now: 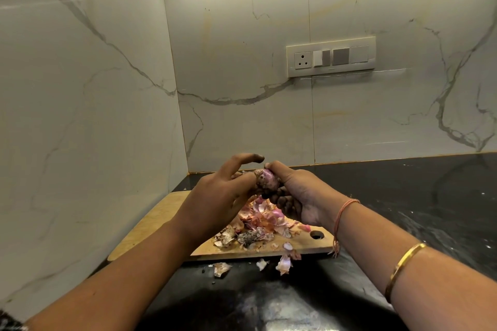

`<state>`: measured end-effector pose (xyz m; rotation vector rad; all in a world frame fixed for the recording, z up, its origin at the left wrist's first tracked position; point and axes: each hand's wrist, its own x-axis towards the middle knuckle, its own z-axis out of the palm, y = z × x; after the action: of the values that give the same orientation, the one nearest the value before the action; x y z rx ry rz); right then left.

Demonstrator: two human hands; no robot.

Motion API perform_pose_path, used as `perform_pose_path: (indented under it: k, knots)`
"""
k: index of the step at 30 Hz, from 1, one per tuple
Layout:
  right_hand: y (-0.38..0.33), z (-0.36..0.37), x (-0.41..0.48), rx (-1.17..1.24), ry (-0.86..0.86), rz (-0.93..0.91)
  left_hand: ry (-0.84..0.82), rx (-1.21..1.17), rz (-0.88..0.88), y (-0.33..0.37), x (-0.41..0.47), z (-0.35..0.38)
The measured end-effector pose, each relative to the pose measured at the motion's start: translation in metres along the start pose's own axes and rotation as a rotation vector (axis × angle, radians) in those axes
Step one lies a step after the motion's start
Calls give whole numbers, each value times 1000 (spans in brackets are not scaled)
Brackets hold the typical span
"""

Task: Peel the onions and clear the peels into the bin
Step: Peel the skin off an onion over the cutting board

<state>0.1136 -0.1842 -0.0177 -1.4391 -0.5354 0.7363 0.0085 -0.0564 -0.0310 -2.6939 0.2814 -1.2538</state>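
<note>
Wooden board point(150, 226) (glossy marble wall point(269, 121))

No text, label, brand or number can be read anywhere in view. The switch plate point(330, 56) on the wall carries a tiny dark mark on its lower edge, too small to make out.
</note>
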Motion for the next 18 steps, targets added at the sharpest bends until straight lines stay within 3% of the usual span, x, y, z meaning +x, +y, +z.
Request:
perform_pose_path:
  k: [13,18]
  knots:
    - [2,0,2,-34,-5,43,2,3,53,4,2,-1]
    - [3,0,3,-43,-2,29,13,-82,-56,2,1,1]
